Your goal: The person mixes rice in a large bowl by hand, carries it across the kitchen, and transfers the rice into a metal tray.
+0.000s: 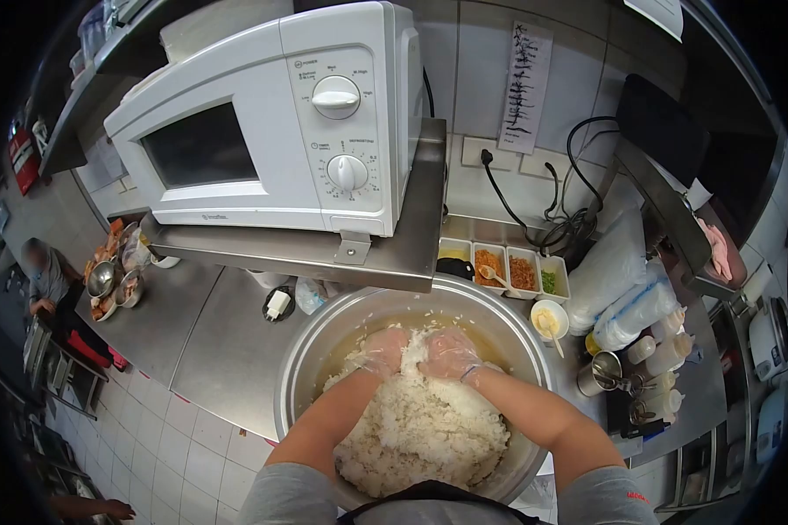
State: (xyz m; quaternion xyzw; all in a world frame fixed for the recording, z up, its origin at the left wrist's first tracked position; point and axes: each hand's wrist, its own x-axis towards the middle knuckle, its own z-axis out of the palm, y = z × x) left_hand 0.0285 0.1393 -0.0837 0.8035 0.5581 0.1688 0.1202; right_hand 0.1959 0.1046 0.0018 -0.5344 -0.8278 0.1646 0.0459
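A wide metal bowl [291, 385] stands on the steel counter below me, with a large mound of white rice [420, 429] inside. Both hands wear clear plastic gloves and are in the bowl at the far side of the mound. My left hand [383, 350] is pressed into the rice, its fingers curled and partly buried. Close to its right, my right hand [448, 353] is also in the rice, its fingertips hidden. A strip of rice shows between the two hands, which do not touch. Loose grains stick to the bowl's far wall.
A white microwave [271, 131] sits on a metal shelf [324, 258] overhanging the bowl's far left. Small food tubs [523, 273], a small bowl [549, 320] with a spoon, a metal cup [599, 374] and bottles [670, 354] stand right. A person [48, 280] sits far left.
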